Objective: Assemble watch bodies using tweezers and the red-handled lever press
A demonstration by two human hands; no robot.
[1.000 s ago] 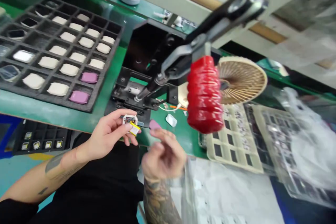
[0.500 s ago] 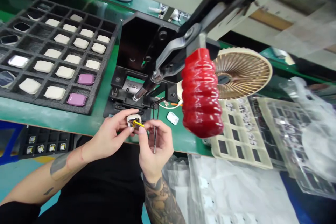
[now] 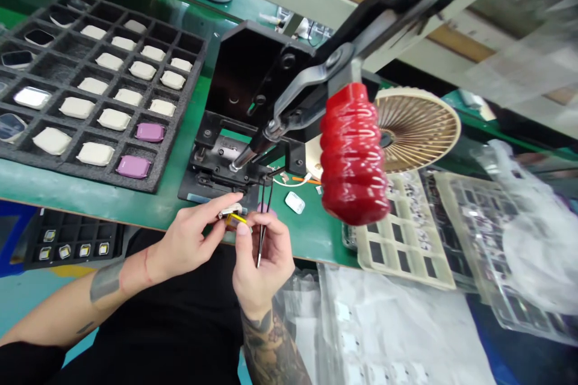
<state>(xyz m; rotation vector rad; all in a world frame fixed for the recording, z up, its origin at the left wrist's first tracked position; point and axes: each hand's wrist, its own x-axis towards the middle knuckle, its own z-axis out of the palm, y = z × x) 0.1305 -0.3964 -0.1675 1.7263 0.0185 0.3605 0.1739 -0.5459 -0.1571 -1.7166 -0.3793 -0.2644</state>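
Note:
My left hand (image 3: 192, 234) pinches a small white smartwatch case (image 3: 229, 210) at its sides, just in front of the press. Against the case, a small flat battery with yellow tape (image 3: 235, 220) is gripped between the thumb and finger of my right hand (image 3: 262, 258). A pair of dark tweezers (image 3: 261, 228) also sits in my right hand, tips pointing away from me. The tilted case hides its inside. Behind my right fingers a bit of a purple part (image 3: 266, 209) shows on the green bench.
A black hand press (image 3: 235, 156) with a red grip handle (image 3: 354, 156) stands ahead. To the left lies a foam tray (image 3: 156, 183) of white and purple watch cases. Rightward are a fan (image 3: 419, 126), a parts box (image 3: 383, 266) and a small white part (image 3: 295, 202).
The white case has tipped, so its open inside no longer faces me. The battery has turned along with it and now shows its yellow face more. Both hands stay close together.

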